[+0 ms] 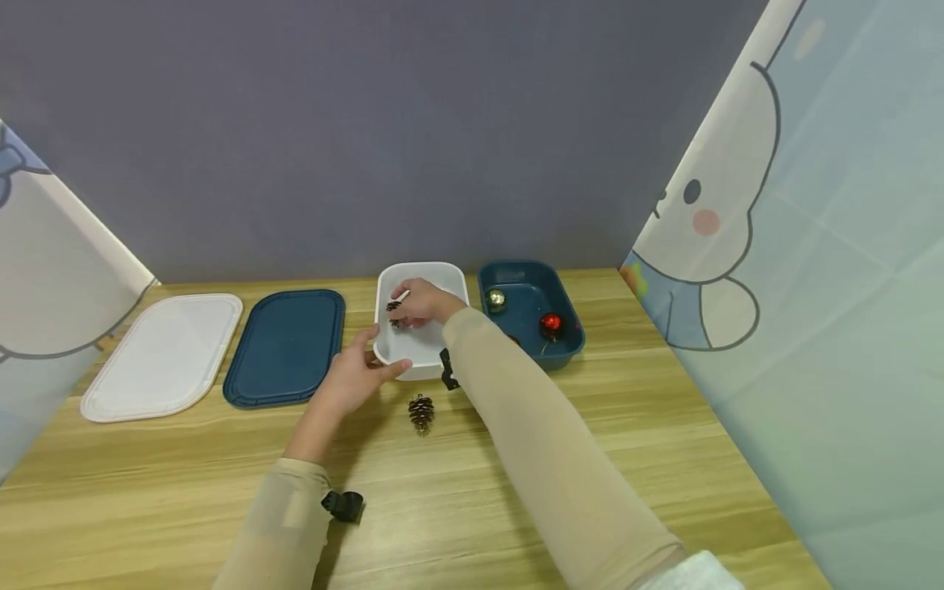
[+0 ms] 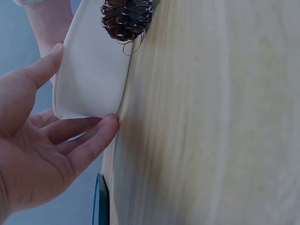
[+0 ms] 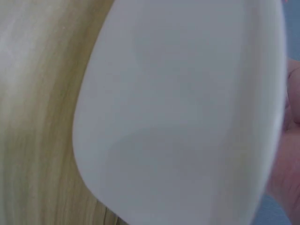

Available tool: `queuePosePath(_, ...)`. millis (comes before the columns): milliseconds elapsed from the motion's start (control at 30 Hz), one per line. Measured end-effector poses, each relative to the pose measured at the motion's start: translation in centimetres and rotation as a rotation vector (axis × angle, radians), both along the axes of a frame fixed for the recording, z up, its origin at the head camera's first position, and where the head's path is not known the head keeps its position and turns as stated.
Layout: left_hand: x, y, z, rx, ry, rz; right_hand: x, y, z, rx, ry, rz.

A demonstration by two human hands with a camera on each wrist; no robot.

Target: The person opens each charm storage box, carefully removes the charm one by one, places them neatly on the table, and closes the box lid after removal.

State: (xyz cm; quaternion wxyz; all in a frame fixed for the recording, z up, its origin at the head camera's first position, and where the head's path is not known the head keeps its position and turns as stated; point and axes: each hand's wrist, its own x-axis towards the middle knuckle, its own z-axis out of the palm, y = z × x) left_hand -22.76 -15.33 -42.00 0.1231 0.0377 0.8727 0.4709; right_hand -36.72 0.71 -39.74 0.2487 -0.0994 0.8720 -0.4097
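Observation:
My right hand (image 1: 422,303) reaches into the white plastic box (image 1: 430,351) and pinches a small brown pine cone (image 1: 393,306) near its left wall. At the box's near left corner, my left hand (image 1: 356,378) holds it, with the thumb at the near rim and the fingers along the left side. Another pine cone (image 1: 421,414), with a thin gold loop that shows in the left wrist view, lies on the table just in front of the box. The box wall hides most of the right hand in the right wrist view.
Right of the white box stands a dark blue box (image 1: 568,356) holding a gold bauble (image 1: 496,300) and a red bauble (image 1: 550,325); the right sleeve partly covers another red piece there. A blue lid (image 1: 286,348) and a white lid (image 1: 164,356) lie to the left on the wooden table (image 1: 184,492).

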Motion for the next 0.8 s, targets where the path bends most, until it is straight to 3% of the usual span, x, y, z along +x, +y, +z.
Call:
queuePosePath(233, 0.1, -0.2, 0.0, -0.001, 0.007, 0.006, 0.1, -0.2, 0.5, -0.15, -0.037, -0.073)
queuePosePath(367, 0.1, -0.2, 0.0, -0.006, 0.011, 0.01, 0.1, -0.2, 1.1, -0.211, -0.01, -0.138)
queuePosePath(633, 0.2, -0.1, 0.1, -0.004, 0.008, 0.007, 0.6, 0.8, 2.9, -0.214, 0.039, -0.19)
queuePosePath(800, 0.1, -0.3, 0.2, -0.023, 0.006, 0.008, 0.8, 1.4, 4.0, -0.202, 0.038, -0.168)
